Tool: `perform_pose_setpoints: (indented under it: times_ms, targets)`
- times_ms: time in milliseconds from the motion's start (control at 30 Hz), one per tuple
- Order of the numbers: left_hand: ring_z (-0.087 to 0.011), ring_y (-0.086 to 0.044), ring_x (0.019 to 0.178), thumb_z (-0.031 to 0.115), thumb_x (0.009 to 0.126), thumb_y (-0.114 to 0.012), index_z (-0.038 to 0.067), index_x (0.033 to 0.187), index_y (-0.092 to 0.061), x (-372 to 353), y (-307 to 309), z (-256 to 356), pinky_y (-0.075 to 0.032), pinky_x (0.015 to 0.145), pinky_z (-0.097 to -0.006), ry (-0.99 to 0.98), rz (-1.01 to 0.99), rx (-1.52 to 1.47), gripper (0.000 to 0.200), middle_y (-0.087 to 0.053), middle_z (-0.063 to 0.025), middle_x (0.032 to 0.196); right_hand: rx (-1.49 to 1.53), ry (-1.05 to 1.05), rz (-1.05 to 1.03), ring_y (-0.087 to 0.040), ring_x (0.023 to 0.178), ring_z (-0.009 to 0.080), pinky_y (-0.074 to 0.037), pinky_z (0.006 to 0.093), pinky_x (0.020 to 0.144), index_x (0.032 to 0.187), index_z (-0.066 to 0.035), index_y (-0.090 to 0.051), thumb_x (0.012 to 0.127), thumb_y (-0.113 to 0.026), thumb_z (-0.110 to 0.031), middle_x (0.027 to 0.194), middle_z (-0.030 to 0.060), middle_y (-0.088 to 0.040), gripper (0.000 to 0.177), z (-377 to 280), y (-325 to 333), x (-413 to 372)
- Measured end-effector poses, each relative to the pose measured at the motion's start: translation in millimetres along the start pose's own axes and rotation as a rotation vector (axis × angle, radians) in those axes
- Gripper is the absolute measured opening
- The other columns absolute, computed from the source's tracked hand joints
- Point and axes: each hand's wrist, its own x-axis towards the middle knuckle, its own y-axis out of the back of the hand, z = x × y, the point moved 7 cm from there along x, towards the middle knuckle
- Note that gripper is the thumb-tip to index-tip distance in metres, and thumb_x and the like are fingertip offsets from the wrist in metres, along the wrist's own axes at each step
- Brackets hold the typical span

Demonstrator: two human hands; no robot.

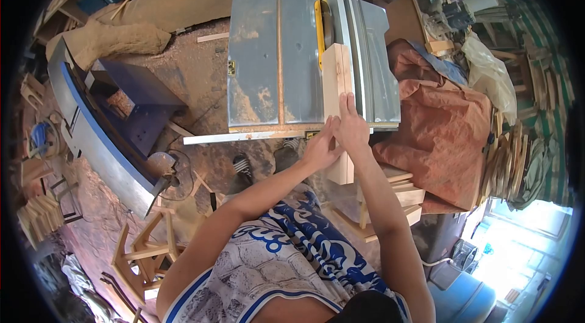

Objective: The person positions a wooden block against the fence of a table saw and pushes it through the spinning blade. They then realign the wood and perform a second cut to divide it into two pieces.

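Observation:
A long squared wooden beam (341,82) lies lengthwise on the grey table saw (256,49), its near end sticking out past the front edge. My right hand (353,131) rests on top of the beam, gripping it with fingers pointing forward. From the left side, my left hand (323,145) holds the beam with its fingertips against it, close to the right hand. Along the beam's right side runs the metal fence (359,67). Just beyond the far end are the saw blade (328,21) and a yellow strip (318,30) beside it.
To the left stands a machine with a long metal bed (91,128). A brown-orange cover (436,140) drapes something on the right. Wooden frame parts (152,247) stand at lower left, and cut boards (402,192) are stacked near my right arm. Sawdust lies on the floor.

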Motion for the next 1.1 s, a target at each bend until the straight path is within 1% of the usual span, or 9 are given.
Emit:
perform_pose_setpoints:
  times_ms: [67,267,367,467,533,700,800,867,1100]
  targets:
    - [-0.0467,-0.070,0.112,0.041,0.089,-0.080,-0.001,0.162,-0.034,3.5,-0.3,-1.5,-0.060,0.093,-0.0483,0.068,-0.054,-0.048,0.096,-0.049,-0.0348,0.156,0.003,-0.008,-0.015,-0.076,0.082,0.0429,-0.065,0.0481,0.071,0.158,-0.004,-0.042,0.093,-0.065,-0.022,0.161,0.0243,-0.048,0.072,1.2,-1.9,4.1]
    - [-0.0462,-0.068,0.119,0.039,0.089,-0.078,-0.004,0.163,-0.031,14.3,4.7,0.1,-0.057,0.099,-0.0496,0.011,-0.027,0.014,0.097,-0.053,-0.0344,0.152,0.012,-0.010,0.003,-0.077,0.084,0.0423,-0.065,0.0482,0.071,0.159,-0.005,-0.041,0.092,-0.065,-0.022,0.162,0.0235,-0.047,0.073,5.5,-8.2,12.8]
    - [-0.0462,-0.065,0.125,0.039,0.089,-0.078,-0.005,0.162,-0.032,19.6,6.8,-0.6,-0.056,0.103,-0.0499,0.110,-0.111,0.005,0.097,-0.052,-0.0335,0.154,-0.019,0.027,0.108,-0.076,0.072,0.0377,-0.064,0.0459,0.065,0.159,-0.007,-0.044,0.089,-0.069,-0.022,0.161,0.0200,-0.050,0.076,6.6,-8.4,17.3]
    - [-0.0462,-0.064,0.126,0.038,0.089,-0.078,-0.004,0.162,-0.033,22.6,6.8,-3.4,-0.055,0.104,-0.0497,0.149,-0.145,0.015,0.096,-0.052,-0.0324,0.155,0.003,0.009,0.076,-0.076,0.074,0.0381,-0.064,0.0459,0.068,0.160,-0.007,-0.044,0.090,-0.069,-0.023,0.162,0.0201,-0.049,0.076,4.5,-4.0,21.7]
    - [-0.0463,-0.064,0.126,0.038,0.089,-0.078,-0.004,0.162,-0.033,24.8,7.8,-3.0,-0.055,0.105,-0.0498,0.113,-0.110,0.025,0.095,-0.052,-0.0319,0.155,0.016,-0.034,-0.015,-0.077,0.088,0.0414,-0.064,0.0496,0.077,0.161,-0.007,-0.042,0.092,-0.064,-0.024,0.164,0.0214,-0.047,0.074,4.2,-2.0,25.5]
    - [-0.0470,-0.065,0.125,0.037,0.089,-0.078,-0.004,0.161,-0.034,32.0,12.1,-1.5,-0.056,0.103,-0.0502,0.095,-0.102,0.054,0.094,-0.053,-0.0320,0.154,0.024,-0.025,-0.009,-0.077,0.089,0.0417,-0.064,0.0491,0.077,0.160,-0.006,-0.042,0.093,-0.064,-0.025,0.164,0.0209,-0.046,0.074,5.2,-4.6,32.9]
    - [-0.0473,-0.069,0.116,0.037,0.089,-0.078,-0.004,0.161,-0.035,36.1,15.2,-0.4,-0.059,0.095,-0.0513,0.118,-0.113,0.037,0.094,-0.061,-0.0327,0.144,0.044,-0.026,-0.010,-0.077,0.089,0.0417,-0.064,0.0494,0.077,0.159,-0.006,-0.043,0.093,-0.065,-0.024,0.164,0.0208,-0.046,0.072,4.3,-2.5,36.7]
    - [-0.0506,-0.072,0.102,0.047,0.090,-0.076,-0.002,0.165,-0.030,39.0,17.4,-0.2,-0.059,0.087,-0.0532,0.146,-0.131,0.027,0.101,-0.073,-0.0320,0.114,0.062,-0.025,-0.006,-0.076,0.089,0.0417,-0.064,0.0496,0.077,0.159,-0.006,-0.044,0.093,-0.065,-0.024,0.163,0.0207,-0.047,0.072,3.2,0.4,39.4]
    - [-0.0515,-0.072,0.099,0.045,0.090,-0.076,-0.002,0.165,-0.029,46.7,21.4,0.4,-0.059,0.085,-0.0542,0.121,-0.110,0.057,0.100,-0.074,-0.0316,0.107,0.058,-0.008,0.031,-0.076,0.087,0.0417,-0.064,0.0491,0.074,0.157,-0.005,-0.045,0.092,-0.066,-0.024,0.162,0.0200,-0.048,0.070,4.4,-1.2,48.0]
